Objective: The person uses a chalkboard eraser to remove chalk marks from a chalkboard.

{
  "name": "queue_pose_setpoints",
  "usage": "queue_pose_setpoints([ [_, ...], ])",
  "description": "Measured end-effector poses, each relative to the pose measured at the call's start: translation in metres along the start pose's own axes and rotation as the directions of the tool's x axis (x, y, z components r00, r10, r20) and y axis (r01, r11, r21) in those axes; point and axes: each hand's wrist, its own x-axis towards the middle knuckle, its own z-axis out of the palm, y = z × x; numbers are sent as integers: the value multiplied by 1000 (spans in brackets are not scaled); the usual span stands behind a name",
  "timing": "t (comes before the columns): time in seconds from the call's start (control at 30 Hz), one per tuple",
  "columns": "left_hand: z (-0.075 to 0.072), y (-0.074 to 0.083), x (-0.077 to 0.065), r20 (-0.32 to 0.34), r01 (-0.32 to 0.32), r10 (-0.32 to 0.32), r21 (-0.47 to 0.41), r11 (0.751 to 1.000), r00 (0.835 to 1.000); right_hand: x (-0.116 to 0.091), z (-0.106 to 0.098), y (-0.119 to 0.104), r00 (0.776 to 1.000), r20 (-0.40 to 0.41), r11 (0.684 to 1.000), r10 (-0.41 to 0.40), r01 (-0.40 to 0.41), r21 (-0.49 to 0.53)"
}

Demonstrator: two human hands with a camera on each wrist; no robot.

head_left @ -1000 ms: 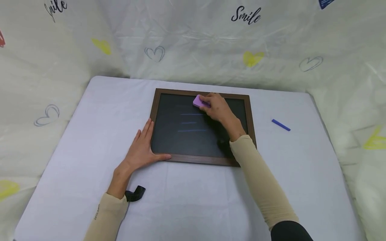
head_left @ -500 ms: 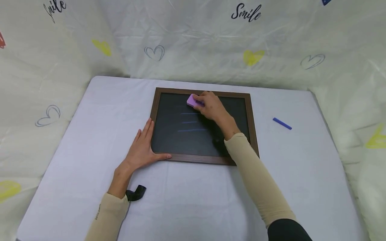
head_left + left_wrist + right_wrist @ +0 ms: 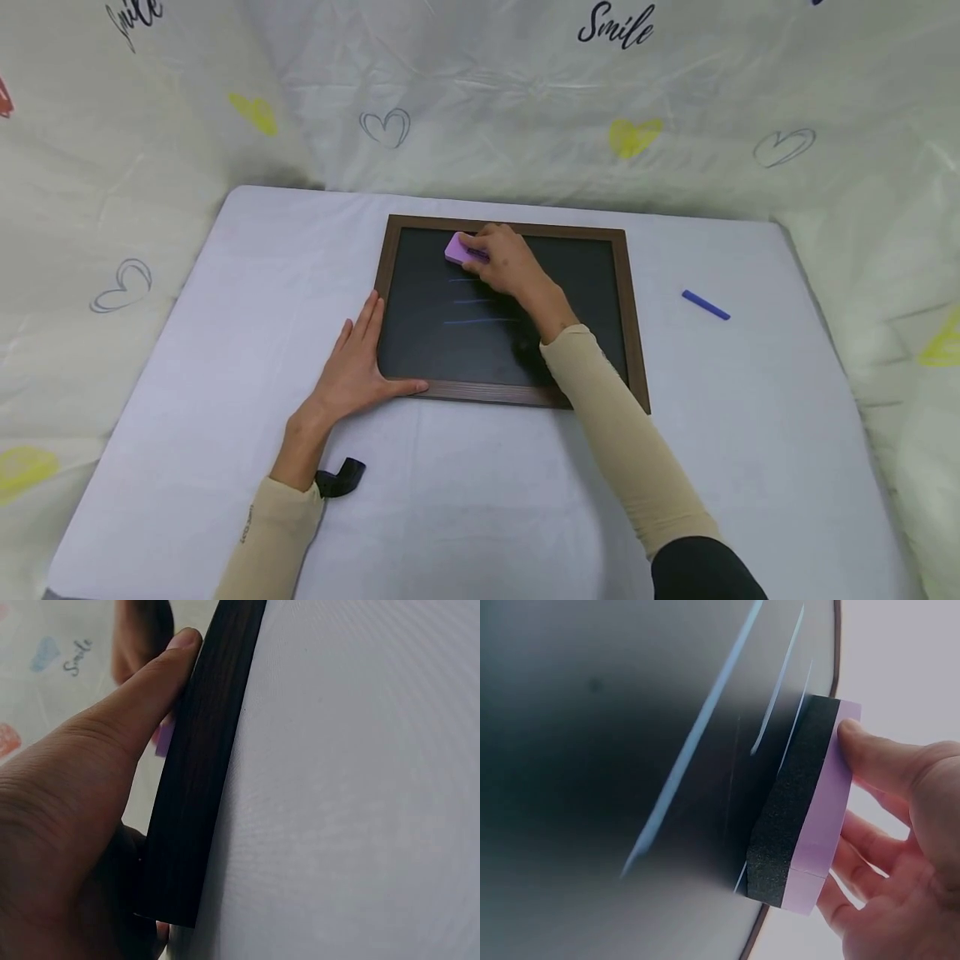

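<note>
A chalkboard (image 3: 420, 350) with a brown wooden frame (image 3: 196, 765) lies on the table, bearing several thin blue lines (image 3: 694, 746). My right hand (image 3: 504, 260) grips a purple eraser (image 3: 456, 248) near the board's top edge, left of its middle. In the right wrist view the dark felt side of the eraser (image 3: 814, 817) faces the board, right beside the lines. My left hand (image 3: 351, 375) rests at the board's lower left corner, fingers straight along the left side and thumb lying on the bottom frame.
A blue chalk stick (image 3: 706, 305) lies right of the board on the white tablecloth (image 3: 465, 500). A black strap piece (image 3: 341, 478) shows at my left wrist. Behind the table hangs a pale sheet (image 3: 495, 100) printed with hearts and words.
My right hand has slid the eraser leftward along the board's upper part. The left hand stays at the corner. The view has shifted slightly.
</note>
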Motion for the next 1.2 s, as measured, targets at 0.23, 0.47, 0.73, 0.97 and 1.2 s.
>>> queue_pose_setpoints([
  [0.23,0,-2,-1,0,1,-1,-2,1000,1000,3,4,-12,1000,20,1000,-2,2,-5],
  [0.47,0,-3,-3,-3,0,0,-9,1000,1000,4,10,-21,1000,13,1000,-19,19,-21],
  [0.73,4,-2,-5,6,-4,4,-15,1000,1000,1,12,-23,999,27,999,-21,22,-38],
  [0.97,3,0,-2,3,-19,19,-23,1000,1000,2,12,-28,999,35,998,-27,29,-52],
  [1.2,2,-2,-3,-13,-25,25,-20,999,1000,9,-6,-18,995,56,991,-81,75,108],
])
